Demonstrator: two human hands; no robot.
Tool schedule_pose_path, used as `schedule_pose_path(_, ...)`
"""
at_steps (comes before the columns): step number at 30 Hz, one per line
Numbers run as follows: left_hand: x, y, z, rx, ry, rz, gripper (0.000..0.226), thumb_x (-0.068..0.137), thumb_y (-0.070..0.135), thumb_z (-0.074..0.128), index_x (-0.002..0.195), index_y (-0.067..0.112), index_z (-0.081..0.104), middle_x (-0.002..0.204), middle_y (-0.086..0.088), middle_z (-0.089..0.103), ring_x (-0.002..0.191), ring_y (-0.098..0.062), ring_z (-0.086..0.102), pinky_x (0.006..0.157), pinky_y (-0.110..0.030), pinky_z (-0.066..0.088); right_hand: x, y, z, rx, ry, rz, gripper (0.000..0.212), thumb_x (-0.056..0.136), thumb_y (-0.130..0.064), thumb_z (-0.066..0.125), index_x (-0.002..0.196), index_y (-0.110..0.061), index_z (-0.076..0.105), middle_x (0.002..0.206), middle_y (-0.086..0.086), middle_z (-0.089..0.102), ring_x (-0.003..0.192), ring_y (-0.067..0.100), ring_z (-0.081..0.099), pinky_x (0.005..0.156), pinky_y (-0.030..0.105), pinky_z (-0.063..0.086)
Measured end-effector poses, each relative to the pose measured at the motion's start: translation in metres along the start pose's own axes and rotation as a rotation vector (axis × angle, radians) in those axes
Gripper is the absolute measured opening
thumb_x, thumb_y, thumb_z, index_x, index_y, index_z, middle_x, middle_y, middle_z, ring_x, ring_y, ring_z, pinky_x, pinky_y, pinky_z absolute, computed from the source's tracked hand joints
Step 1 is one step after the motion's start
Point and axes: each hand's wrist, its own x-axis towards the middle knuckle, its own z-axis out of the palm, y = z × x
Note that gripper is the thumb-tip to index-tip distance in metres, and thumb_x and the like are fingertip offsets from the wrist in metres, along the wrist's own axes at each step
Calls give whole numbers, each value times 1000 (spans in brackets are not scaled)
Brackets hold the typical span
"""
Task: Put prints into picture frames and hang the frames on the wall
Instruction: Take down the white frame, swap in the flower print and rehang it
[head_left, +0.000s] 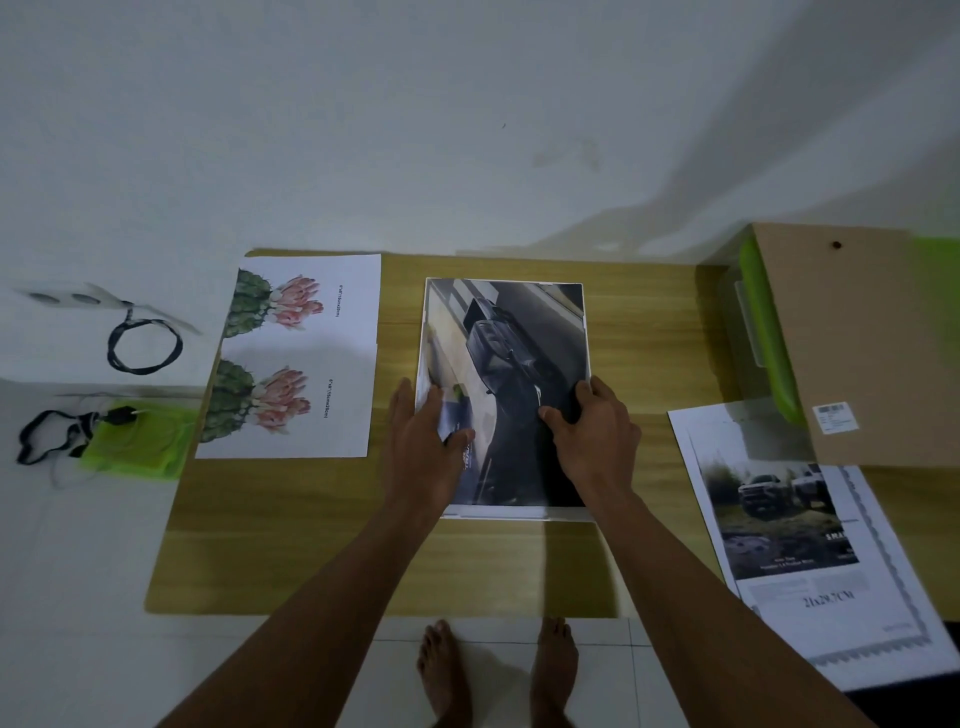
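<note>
Watching via head cam: both hands are on the car print (506, 358), which lies on a white picture frame (519, 515) at mid-table, far end near the wall. Frame's white rim shows along the print's top, R side and bottom; bottom edge isn't lined up, w/ a strip of frame sticking out.

Left hand (423, 447): fingers straight along the print's L edge, thumb flat on the paper. That edge looks a bit lifted. Right hand (592, 431): fingers curled, holding the print at its R edge, thumb on top.

Wooden table (322, 545) has bare wood btw frame and near edge, plus a strip each side of the frame. L side: cactus-flower print sheet (296, 358), apart from the frame, its L edge overhanging the table. R side: truck print (800, 519), tilted, overhanging the near-R corner. Brown backing board (857, 353) lies over a green-lidded box (763, 332), its corner covering the truck print's top.

Off-table L: black cable loop (145, 345) and green bag (135, 441).
</note>
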Motion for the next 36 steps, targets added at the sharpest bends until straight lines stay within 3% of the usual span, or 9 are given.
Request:
schedule_pose_path(5, 0, 3, -4, -81, 26, 19, 51, 92, 33, 63, 138, 16, 49, 146, -4, 48, 137, -27, 41, 112, -44, 35, 0, -2, 0, 8, 7, 6, 32, 88, -43, 69, 94, -13, 59, 108, 0, 59, 102, 26, 57, 88, 44, 41)
schedule_pose_path(9, -1, 7, -12, -69, 194, 189, 24, 86, 14, 71, 108, 7, 68, 116, -9, 68, 113, -31, 61, 103, -36, 40, 1, -4, -1, 20, 11, 21, 32, 86, -43, 70, 88, -16, 53, 105, 0, 59, 100, 27, 58, 88, 45, 42)
schedule_pose_path(12, -1, 13, -18, -177, 211, 135, 31, 87, 13, 70, 117, 10, 64, 119, -4, 67, 109, -22, 62, 96, -33, 49, 1, -7, -1, 21, 12, 31, 32, 85, -43, 71, 86, -18, 50, 104, -2, 58, 100, 26, 58, 87, 44, 41)
schedule_pose_path(15, 5, 18, -24, -311, 199, 97, 46, 87, 11, 70, 129, 14, 54, 108, 8, 64, 92, -6, 61, 84, -12, 47, 0, -10, -3, 39, 9, 43, 33, 85, -43, 72, 88, -20, 49, 103, -3, 58, 100, 25, 58, 87, 43, 40)
schedule_pose_path(19, 22, 13, -28, -356, 7, 27, 35, 96, 13, 55, 131, 14, 50, 123, -3, 61, 106, -22, 61, 94, -37, 53, 0, -11, -7, 94, -7, 80, 36, 84, -45, 72, 101, -17, 58, 108, -1, 61, 104, 26, 58, 90, 44, 39)
schedule_pose_path(25, 29, -2, -42, -612, -142, -115, 34, 93, 21, 62, 125, 23, 51, 119, -5, 64, 100, -27, 66, 88, -49, 56, 1, -15, -16, 219, -20, 102, 55, 95, -48, 57, 135, -12, 52, 136, 7, 57, 127, 29, 50, 106, 48, 37)
schedule_pose_path(30, 27, -7, -47, -717, -170, -167, 32, 92, 16, 61, 123, 24, 55, 120, -9, 65, 101, -32, 66, 91, -53, 53, 9, -28, -24, 315, -69, 162, 51, 93, -45, 60, 130, -11, 58, 129, 10, 61, 123, 32, 53, 103, 51, 44)
schedule_pose_path(36, 24, -8, -54, -733, -175, -150, 51, 93, 2, 55, 139, 23, 44, 128, -10, 60, 103, -30, 66, 87, -44, 56, 12, -32, -33, 369, -37, 209, 19, 90, -29, 66, 108, -25, 59, 111, 0, 66, 110, 27, 59, 99, 53, 46)
